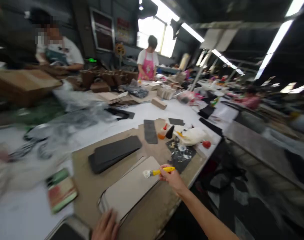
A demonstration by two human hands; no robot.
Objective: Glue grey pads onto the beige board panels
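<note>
My right hand (170,178) is closed around the yellow handle of a brush (156,172), whose bristles carry white paste. The brush tip is over a beige rounded panel (134,186), the top one of a small stack; whether it touches cannot be told. At the near end of that panel, my left hand (106,226) lies with its fingers extended on the edge, slightly blurred. Beyond the panel are dark grey rounded pieces (117,151), stacked and a little offset. To the right, a dark sheet (183,155) is spattered with white paste.
A brown board (87,186) lies under the work. A phone (62,191) is at the left, with clear plastic (87,116) behind it. Small bottles (163,131) and a white container (193,136) stand near the table's right edge. Two people work across the table.
</note>
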